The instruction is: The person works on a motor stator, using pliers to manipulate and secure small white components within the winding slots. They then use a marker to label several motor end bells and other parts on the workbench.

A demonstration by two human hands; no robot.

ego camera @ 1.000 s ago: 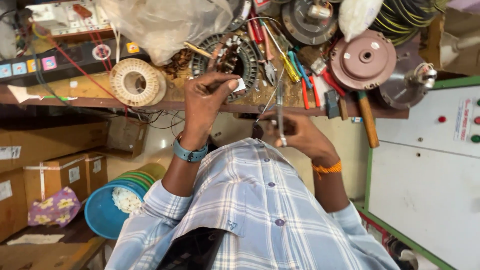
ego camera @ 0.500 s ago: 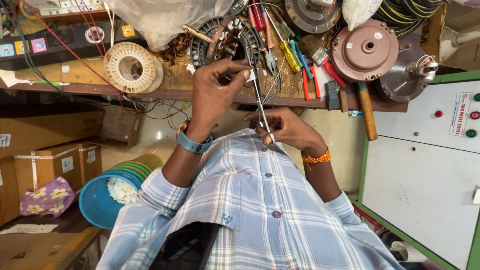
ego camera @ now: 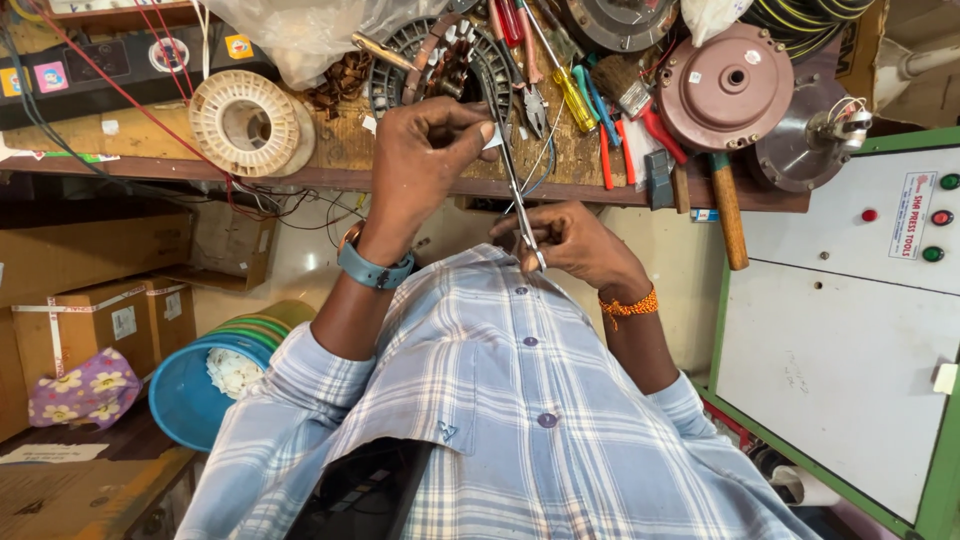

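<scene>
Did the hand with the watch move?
Yes. The left hand, pinching a small white piece, shifted right, farther from the white spool, toward the scissors in the right hand.

Left hand (ego camera: pixel 425 150) has lifted higher, pinching a small white paper scrap (ego camera: pixel 491 137); right hand (ego camera: pixel 565 240) has swung slim steel scissors (ego camera: pixel 512 170) upright against it.

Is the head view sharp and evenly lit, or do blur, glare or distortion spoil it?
Head view: sharp on the left hand, the right hand and the scissors; soft even light, no hard shadows; mild glare on the plastic bag; under the bench is dimmer; edges slightly bowed.
</scene>
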